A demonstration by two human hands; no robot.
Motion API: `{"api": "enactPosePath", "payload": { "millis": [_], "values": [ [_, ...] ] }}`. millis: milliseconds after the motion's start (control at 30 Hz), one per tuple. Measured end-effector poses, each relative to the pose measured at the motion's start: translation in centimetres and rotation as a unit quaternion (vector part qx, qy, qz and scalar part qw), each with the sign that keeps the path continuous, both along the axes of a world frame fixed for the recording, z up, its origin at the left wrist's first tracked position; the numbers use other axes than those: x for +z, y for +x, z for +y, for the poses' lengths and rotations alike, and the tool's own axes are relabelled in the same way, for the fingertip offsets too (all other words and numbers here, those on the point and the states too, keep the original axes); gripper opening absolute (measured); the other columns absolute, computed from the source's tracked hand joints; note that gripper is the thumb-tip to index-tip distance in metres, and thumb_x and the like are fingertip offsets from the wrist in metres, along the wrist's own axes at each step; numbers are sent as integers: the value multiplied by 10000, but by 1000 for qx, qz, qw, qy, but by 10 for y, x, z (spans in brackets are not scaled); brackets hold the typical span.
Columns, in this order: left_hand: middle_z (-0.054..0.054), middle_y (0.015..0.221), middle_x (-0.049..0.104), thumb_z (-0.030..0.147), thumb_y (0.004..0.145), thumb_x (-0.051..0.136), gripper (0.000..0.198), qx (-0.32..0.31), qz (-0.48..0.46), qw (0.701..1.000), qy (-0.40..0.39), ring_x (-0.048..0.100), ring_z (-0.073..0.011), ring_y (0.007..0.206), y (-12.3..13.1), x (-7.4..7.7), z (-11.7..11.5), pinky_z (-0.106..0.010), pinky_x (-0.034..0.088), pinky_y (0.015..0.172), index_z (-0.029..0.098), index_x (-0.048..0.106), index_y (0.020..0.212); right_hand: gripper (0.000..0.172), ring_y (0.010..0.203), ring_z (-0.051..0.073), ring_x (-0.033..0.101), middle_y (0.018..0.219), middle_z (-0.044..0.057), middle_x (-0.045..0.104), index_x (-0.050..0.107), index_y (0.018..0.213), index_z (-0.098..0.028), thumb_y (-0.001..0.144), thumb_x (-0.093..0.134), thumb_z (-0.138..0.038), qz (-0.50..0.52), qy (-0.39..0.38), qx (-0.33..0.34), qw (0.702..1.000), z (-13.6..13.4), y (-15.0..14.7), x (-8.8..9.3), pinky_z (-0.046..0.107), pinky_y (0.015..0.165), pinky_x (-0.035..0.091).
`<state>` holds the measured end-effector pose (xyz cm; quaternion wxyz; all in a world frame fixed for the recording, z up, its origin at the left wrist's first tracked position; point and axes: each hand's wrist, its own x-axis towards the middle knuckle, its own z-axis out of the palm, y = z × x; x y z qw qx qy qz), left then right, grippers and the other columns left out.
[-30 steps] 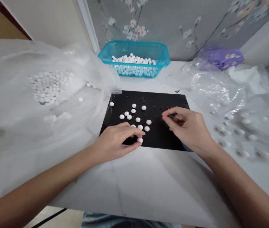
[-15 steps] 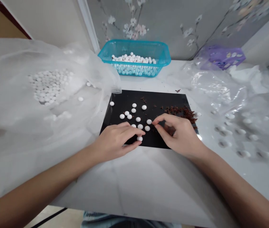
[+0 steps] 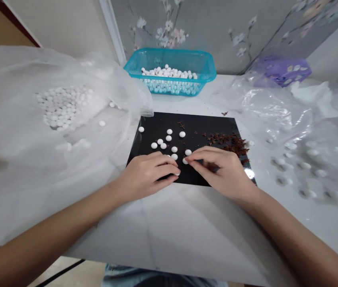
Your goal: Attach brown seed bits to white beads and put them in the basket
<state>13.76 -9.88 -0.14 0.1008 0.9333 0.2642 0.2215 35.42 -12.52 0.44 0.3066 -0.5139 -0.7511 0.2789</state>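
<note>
My left hand (image 3: 147, 175) rests over the near edge of a black board (image 3: 195, 175), its thumb and fingers closed on a small white ball (image 3: 177, 173) that is mostly covered. My right hand (image 3: 225, 169) pinches thumb and forefinger together right at another white ball (image 3: 184, 161); anything tiny between these fingertips cannot be made out. Several more white balls (image 3: 169, 138) lie loose on the board beyond both hands. Behind my right hand is a heap of small reddish-brown, spiky pieces (image 3: 237, 144), with a few strays (image 3: 181, 124) farther left.
A blue plastic basket (image 3: 169, 85) holding many white balls stands behind the board. At left lies a translucent bag (image 3: 16, 115) with more balls. Clear plastic bags (image 3: 261, 103) and scattered blurred balls lie on the right. A purple box (image 3: 288, 71) stands at the back right.
My right hand's fingertips have moved left and nearer, from one white ball to another. My left fingers have closed farther over their ball. The view has shifted slightly.
</note>
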Motion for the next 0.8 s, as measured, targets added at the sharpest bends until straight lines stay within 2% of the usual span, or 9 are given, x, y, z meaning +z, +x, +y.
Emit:
{"api": "enactPosePath", "payload": {
  "millis": [133, 267, 367, 467, 533, 633, 800],
  "values": [
    [13, 934, 702, 224, 863, 540, 121, -3, -12, 1000, 4, 627, -98, 805, 0, -1, 0, -206, 474, 725, 208, 645, 920, 220, 622, 101, 575, 933, 51, 676, 698, 909, -209, 881, 481, -239, 9, 17, 18, 1000, -1, -1, -2, 222, 535, 443],
    [15, 876, 709, 219, 851, 558, 101, 2, -33, 999, -1, 634, -95, 771, 0, 0, -1, -199, 475, 702, 196, 632, 916, 172, 504, 65, 498, 890, 37, 674, 688, 895, -199, 849, 523, -218, 11, 24, -2, 1000, -2, -3, 1, 218, 503, 417],
    [15, 866, 708, 215, 846, 562, 103, 4, -33, 999, 3, 635, -95, 766, 0, 1, -1, -196, 472, 687, 195, 629, 922, 144, 452, 52, 457, 775, 8, 667, 673, 909, -193, 806, 576, -212, 20, -6, -29, 999, -4, -6, 4, 212, 480, 390],
    [21, 849, 705, 220, 849, 557, 105, 11, -30, 999, 8, 630, -87, 738, 0, 1, -1, -190, 462, 656, 203, 629, 923, 102, 439, 46, 436, 693, -13, 649, 679, 849, -193, 787, 610, -233, 40, -61, -29, 997, -5, -8, 6, 202, 448, 349],
    [26, 822, 701, 226, 851, 553, 103, 19, -31, 999, 13, 625, -79, 705, 1, 2, -1, -181, 450, 618, 206, 629, 919, 91, 449, 44, 429, 709, -9, 654, 693, 817, -192, 784, 622, -239, 63, -73, -17, 995, -5, -9, 6, 198, 437, 334],
    [26, 783, 691, 235, 846, 563, 121, 23, -37, 999, 27, 621, -71, 670, 2, 2, -1, -172, 440, 583, 192, 624, 941, 119, 499, 51, 461, 793, 15, 669, 714, 843, -192, 803, 605, -220, 93, -52, 4, 994, -4, -9, 3, 196, 449, 349],
    [30, 760, 679, 235, 841, 566, 133, 32, -34, 998, 31, 617, -68, 652, 2, 3, -2, -168, 432, 562, 193, 618, 956, 138, 503, 49, 454, 831, 24, 660, 706, 862, -187, 821, 574, -192, 95, -45, 10, 994, -4, -9, -2, 198, 458, 359]
  ]
}}
